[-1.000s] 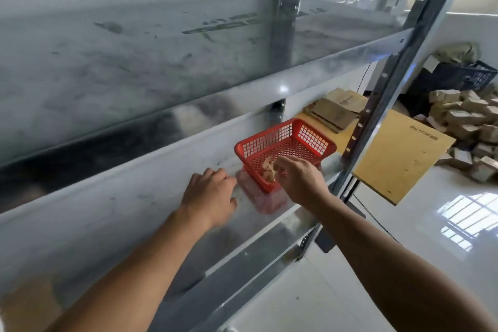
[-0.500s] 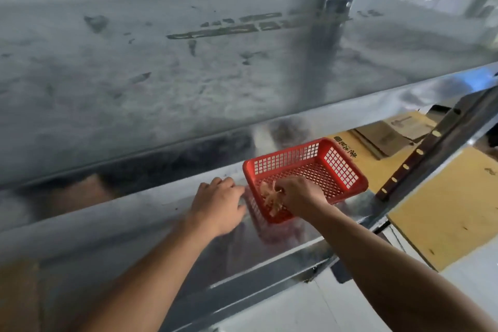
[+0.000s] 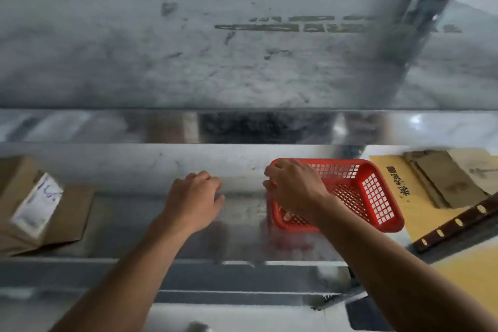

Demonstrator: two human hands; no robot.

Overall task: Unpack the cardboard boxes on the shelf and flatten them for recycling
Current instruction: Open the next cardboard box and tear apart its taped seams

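Leftward, cardboard box (image 3: 70,213) tilted, label (image 3: 37,203) facing right; left hand (image 3: 192,201) loosely curled, right hand (image 3: 293,191) gripping basket (image 3: 372,197).

A storeroom or warehouse, seen close up at a galvanised steel shelf (image 3: 140,170) of bolt-together racking. Above the shelf sits another scuffed, dusty metal deck (image 3: 188,62), and a perforated steel upright (image 3: 420,35) rises at its right end. On the shelf's left end sits a brown cardboard box (image 3: 75,210) bearing a white shipping label (image 3: 37,202). Toward the shelf's right end stands a red plastic basket (image 3: 377,188). Beyond the shelf's right end lie flattened cardboard (image 3: 444,183) pieces on a yellow board (image 3: 420,213) with printed characters. Below the shelf's front edge shows a glossy pale floor (image 3: 229,315).
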